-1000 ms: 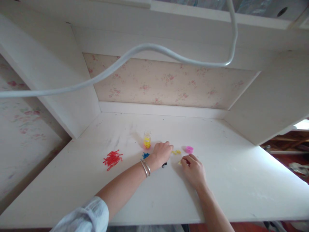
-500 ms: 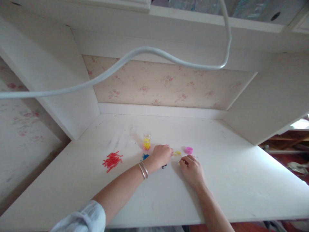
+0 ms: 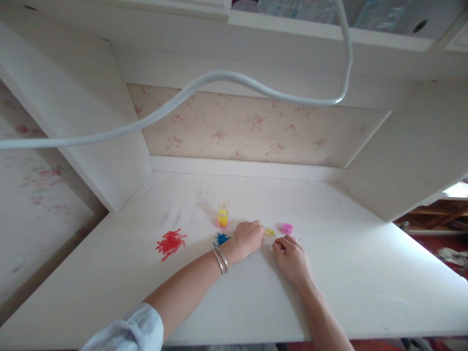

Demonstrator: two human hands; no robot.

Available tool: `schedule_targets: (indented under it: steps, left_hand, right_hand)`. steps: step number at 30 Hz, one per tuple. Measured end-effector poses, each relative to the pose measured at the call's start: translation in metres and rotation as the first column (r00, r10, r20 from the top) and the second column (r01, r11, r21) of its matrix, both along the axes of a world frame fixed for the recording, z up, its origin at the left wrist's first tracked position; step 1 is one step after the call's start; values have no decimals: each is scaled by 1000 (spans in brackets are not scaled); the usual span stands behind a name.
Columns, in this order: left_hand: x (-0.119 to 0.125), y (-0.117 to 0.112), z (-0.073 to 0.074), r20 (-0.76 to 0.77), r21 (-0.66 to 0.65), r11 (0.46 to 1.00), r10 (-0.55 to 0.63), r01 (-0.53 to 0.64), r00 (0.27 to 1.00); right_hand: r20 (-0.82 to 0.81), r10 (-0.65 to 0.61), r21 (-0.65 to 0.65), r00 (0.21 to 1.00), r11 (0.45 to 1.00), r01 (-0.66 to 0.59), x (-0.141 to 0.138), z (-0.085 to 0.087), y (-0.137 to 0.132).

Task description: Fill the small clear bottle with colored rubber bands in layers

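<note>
My left hand (image 3: 249, 237), with two silver bangles (image 3: 220, 259) at its wrist, is closed beside a few small yellow bands (image 3: 269, 232) on the table. Whatever its fingertips hold is hidden. Close by on the right, my right hand (image 3: 292, 257) is pinched, with a bit of yellow band (image 3: 272, 248) showing at its fingertips. Behind the left hand stands a small clear jar (image 3: 223, 214) part full of yellow bands. A pile of blue bands (image 3: 221, 239) lies next to my left wrist, partly covered by it. Beyond the right hand sits a pink lid (image 3: 287, 228).
Thin red bands (image 3: 171, 244) lie in a loose pile on the left of the white table (image 3: 226, 307). White side panels (image 3: 398, 146) and a flowered back wall (image 3: 234, 126) enclose the table. A white cable (image 3: 219, 75) crosses in front, high in view.
My left hand has shifted slightly to the right, uncovering more of the blue pile and covering the small black pieces below it. The right hand stays nearly still, pinched as before.
</note>
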State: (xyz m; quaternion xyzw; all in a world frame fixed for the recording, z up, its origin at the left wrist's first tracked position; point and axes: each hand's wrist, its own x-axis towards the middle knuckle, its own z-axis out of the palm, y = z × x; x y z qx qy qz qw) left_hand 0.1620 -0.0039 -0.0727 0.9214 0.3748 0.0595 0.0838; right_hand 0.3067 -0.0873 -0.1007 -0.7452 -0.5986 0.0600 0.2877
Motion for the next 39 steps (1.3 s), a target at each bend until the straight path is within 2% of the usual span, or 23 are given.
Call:
schedule_targets:
  steps: [19, 39]
  left_hand:
    - [13, -7, 0, -22, 32, 999, 4, -3, 1000]
    - [19, -9, 9, -40, 27, 1000, -11, 12, 999]
  right_hand:
    - [23, 28, 4, 999, 1000, -28, 3, -5, 1]
    - [27, 19, -34, 999, 999, -18, 2, -2, 0]
